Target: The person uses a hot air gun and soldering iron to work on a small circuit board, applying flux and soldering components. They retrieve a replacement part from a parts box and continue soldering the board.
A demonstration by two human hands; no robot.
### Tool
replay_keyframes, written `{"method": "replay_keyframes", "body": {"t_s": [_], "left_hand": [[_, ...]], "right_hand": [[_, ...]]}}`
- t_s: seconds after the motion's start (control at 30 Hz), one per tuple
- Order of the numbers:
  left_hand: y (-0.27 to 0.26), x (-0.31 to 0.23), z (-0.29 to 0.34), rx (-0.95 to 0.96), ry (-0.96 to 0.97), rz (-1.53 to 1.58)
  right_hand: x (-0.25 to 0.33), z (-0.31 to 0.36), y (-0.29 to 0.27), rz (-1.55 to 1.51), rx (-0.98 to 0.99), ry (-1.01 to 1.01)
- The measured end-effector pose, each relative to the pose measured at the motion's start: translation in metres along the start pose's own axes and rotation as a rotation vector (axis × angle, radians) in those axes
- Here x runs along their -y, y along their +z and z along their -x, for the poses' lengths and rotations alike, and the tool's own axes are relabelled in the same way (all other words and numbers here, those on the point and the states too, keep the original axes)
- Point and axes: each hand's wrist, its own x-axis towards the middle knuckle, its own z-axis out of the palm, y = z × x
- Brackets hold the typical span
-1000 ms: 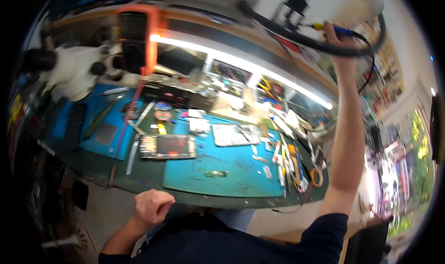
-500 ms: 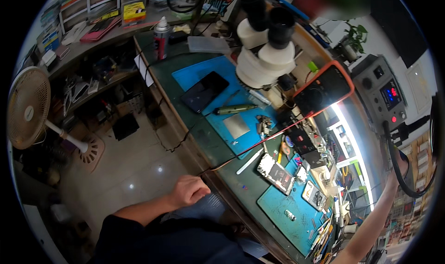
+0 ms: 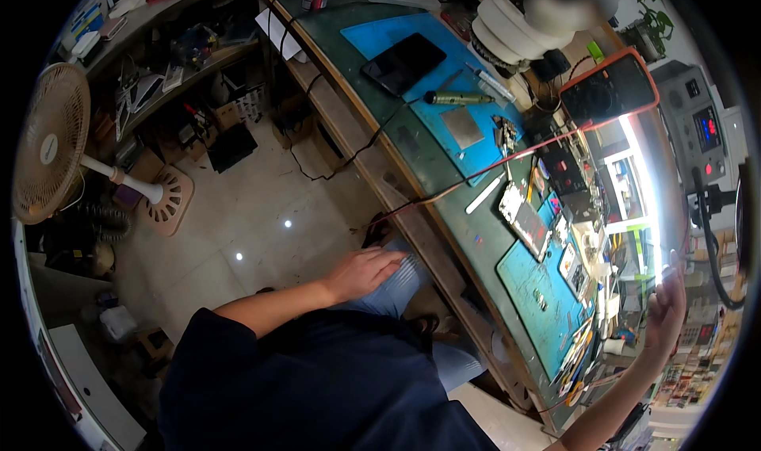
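Note:
My left hand (image 3: 366,274) rests over my jeans leg by the bench's front edge, fingers stretched out together and holding nothing. On the far right, my right hand (image 3: 666,302) is raised beside the bright lamp tube (image 3: 646,189). One of its fingers points up and the others look loosely bent; glare softens them, and no held thing shows. Nearest to it on the bench are a blue work mat (image 3: 527,300), an opened phone (image 3: 572,271) and several slim tools (image 3: 576,360). An opened device with a black battery (image 3: 523,223) lies just beyond the mat.
A dark phone (image 3: 404,63), a green pen-shaped tool (image 3: 458,98) and a metal plate (image 3: 462,127) lie on another blue mat. A microscope (image 3: 515,27), an orange-framed meter (image 3: 610,90) and a control unit (image 3: 701,126) stand behind. A red cable (image 3: 476,179) crosses the bench. A fan (image 3: 55,142) stands left.
My left hand has gone from a curled fist to stretched fingers, lower over my leg. My right hand has come down and left from beside the black hose. The view has shifted too.

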Motion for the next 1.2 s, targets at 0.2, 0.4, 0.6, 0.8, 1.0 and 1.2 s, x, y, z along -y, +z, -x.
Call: {"method": "replay_keyframes", "body": {"t_s": [0.2,0.4,0.6,0.8,1.0,1.2], "left_hand": [[0.006,0.005,-0.04,-0.141,0.302,-0.349],[-0.019,0.021,-0.068,-0.369,0.145,-0.603],[-0.043,0.029,-0.079,-0.253,0.322,-0.837],[-0.06,0.053,-0.069,-0.273,0.441,-0.792],[-0.054,0.047,-0.063,-0.379,0.328,-0.486],[-0.037,0.015,-0.094,-0.328,0.129,-0.552]], "right_hand": [[-0.019,0.083,0.023,0.156,0.133,-0.008],[-0.054,0.162,0.029,0.2,0.183,0.067],[-0.099,0.199,0.027,0.123,0.279,0.2],[-0.136,0.222,0.04,0.06,0.327,0.339],[-0.188,0.231,0.068,0.006,0.458,0.453],[-0.253,0.243,0.093,-0.105,0.51,0.669]]}}
